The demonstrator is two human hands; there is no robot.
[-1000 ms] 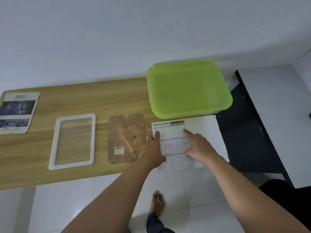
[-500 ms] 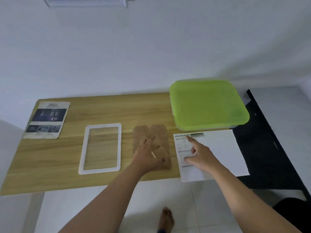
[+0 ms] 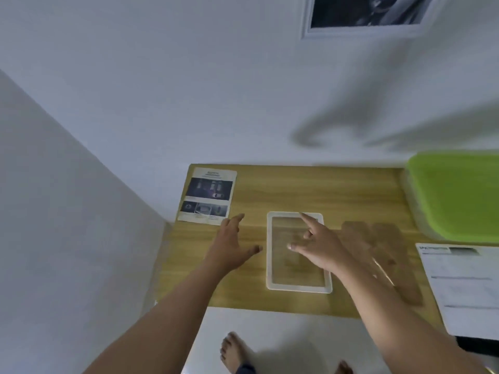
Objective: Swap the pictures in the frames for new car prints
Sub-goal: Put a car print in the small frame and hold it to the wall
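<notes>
A white picture frame (image 3: 297, 288) with clear glass lies flat on the wooden table (image 3: 310, 184). My right hand (image 3: 320, 245) hovers over the glass, fingers spread, holding nothing. My left hand (image 3: 232, 249) is open just left of the frame, its fingertips near a car print (image 3: 207, 195) with dark photos at the table's back left corner. A brown backing board (image 3: 378, 244), blurred, lies right of the frame. A white specification sheet (image 3: 464, 287) overhangs the table's right front edge.
A lime-green lidded box (image 3: 459, 195) sits at the back right. A framed dark picture (image 3: 364, 14) hangs on the wall above. A wall corner stands to the left. My bare foot (image 3: 232, 352) is on the white floor below the table edge.
The view has swung left and up. Both hands have left the specification sheet and backing board and moved left: the right now over the frame, the left toward the car print.
</notes>
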